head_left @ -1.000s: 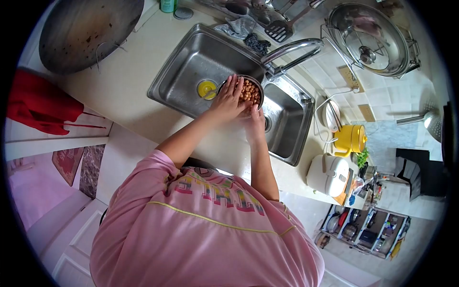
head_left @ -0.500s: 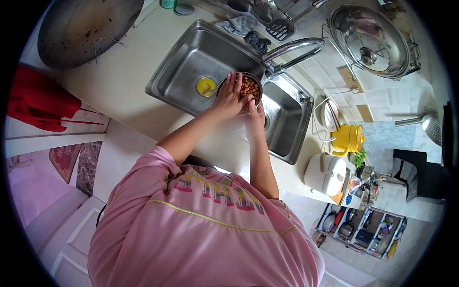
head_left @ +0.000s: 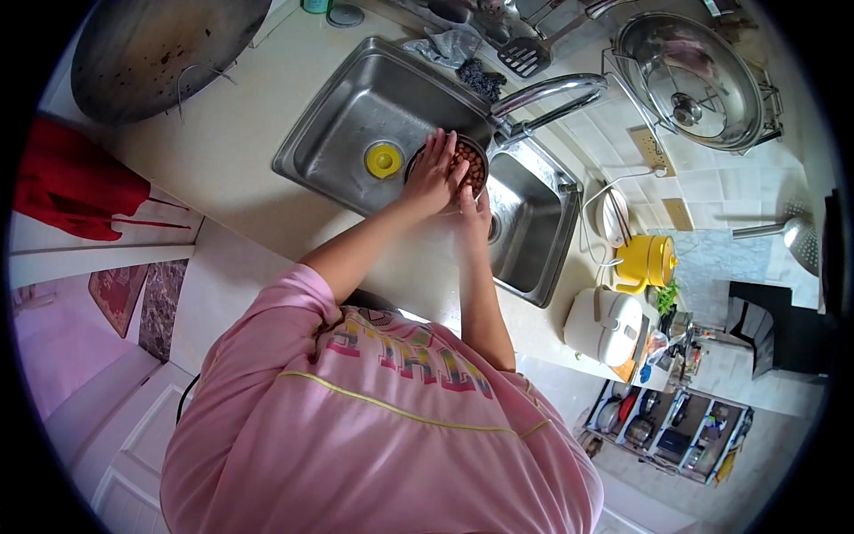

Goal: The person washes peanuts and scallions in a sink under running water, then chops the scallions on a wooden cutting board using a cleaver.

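Observation:
A round metal bowl [head_left: 481, 163] of reddish-brown nuts or beans [head_left: 470, 167] is over the right part of the large sink basin [head_left: 356, 98], near the divider. Spread across the bowl's left side and top, my left hand [head_left: 434, 175] covers part of the contents. Its fingers are extended and pressed near the rim. At the bowl's lower edge, my right hand [head_left: 474, 212] grips the rim, with its thumb on top and its other fingers mostly hidden. A yellow drain strainer [head_left: 383, 160] sits in the basin to the left.
The faucet [head_left: 551, 86] arches behind the bowl, and a smaller basin [head_left: 536, 222] lies to the right. Beyond it stand a white rice cooker [head_left: 605, 326] and a yellow pot [head_left: 647, 261]. A large wok [head_left: 160, 53] is at the upper left.
The stream of liquid seen at the yellow strainer a second ago no longer shows. The bowl looks slightly more tilted, and my left hand has shifted a little over it.

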Demonstrator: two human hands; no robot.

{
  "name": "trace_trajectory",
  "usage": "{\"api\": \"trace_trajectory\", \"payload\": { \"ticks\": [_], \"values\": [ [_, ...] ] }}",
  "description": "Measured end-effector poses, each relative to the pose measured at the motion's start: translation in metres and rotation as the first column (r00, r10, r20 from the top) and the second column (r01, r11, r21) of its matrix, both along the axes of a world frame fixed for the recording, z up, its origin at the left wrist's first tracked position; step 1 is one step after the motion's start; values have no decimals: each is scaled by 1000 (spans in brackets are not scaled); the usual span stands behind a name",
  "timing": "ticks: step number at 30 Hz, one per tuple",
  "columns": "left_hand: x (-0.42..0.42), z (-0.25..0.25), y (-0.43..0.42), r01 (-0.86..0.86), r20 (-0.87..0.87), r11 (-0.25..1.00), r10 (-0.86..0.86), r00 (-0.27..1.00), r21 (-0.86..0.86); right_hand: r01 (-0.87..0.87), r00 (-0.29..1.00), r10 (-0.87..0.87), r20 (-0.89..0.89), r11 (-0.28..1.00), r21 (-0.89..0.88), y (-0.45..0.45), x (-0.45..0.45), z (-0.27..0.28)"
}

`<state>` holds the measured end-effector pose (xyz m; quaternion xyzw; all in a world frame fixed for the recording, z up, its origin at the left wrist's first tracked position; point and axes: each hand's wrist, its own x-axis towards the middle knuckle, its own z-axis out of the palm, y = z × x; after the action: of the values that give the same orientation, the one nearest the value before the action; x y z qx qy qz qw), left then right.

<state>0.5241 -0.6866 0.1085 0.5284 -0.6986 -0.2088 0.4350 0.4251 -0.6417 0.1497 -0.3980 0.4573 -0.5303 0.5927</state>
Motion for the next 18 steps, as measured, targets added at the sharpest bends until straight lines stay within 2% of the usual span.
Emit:
{"api": "trace_trajectory", "payload": {
  "ticks": [2, 5, 8, 11, 14, 17, 18],
  "values": [
    [-2, -5, -4, -8, -17, 1000, 8, 1000, -19, 20, 1000, -20, 4, 1000, -14, -2, -1, -8],
    [-8, -9, -11, -48, -145, 987, 71, 987, 156, 27, 999, -28, -30, 999, -31, -3, -1, -7],
    [-11, -9, -11, -50, -161, 980, 81, 984, 190, 25, 996, -28, -80, 999, -43, -3, 0, 0],
    [-11, -8, -10, -44, -183, 981, 80, 980, 191, 25, 995, -31, -93, 998, -63, -2, 1, 1],
    [-9, -5, -6, -35, -130, 999, 40, 991, 40, 28, 995, -34, -96, 998, -64, -1, 3, 5],
    [-9, -6, -6, -53, -119, 998, 51, 992, -16, 34, 996, -37, -78, 998, -43, -1, 4, 5],
    [-9, -7, -8, -59, -137, 998, 61, 989, 21, 36, 997, -39, -69, 999, -35, -1, 5, 5]
  ]
}}
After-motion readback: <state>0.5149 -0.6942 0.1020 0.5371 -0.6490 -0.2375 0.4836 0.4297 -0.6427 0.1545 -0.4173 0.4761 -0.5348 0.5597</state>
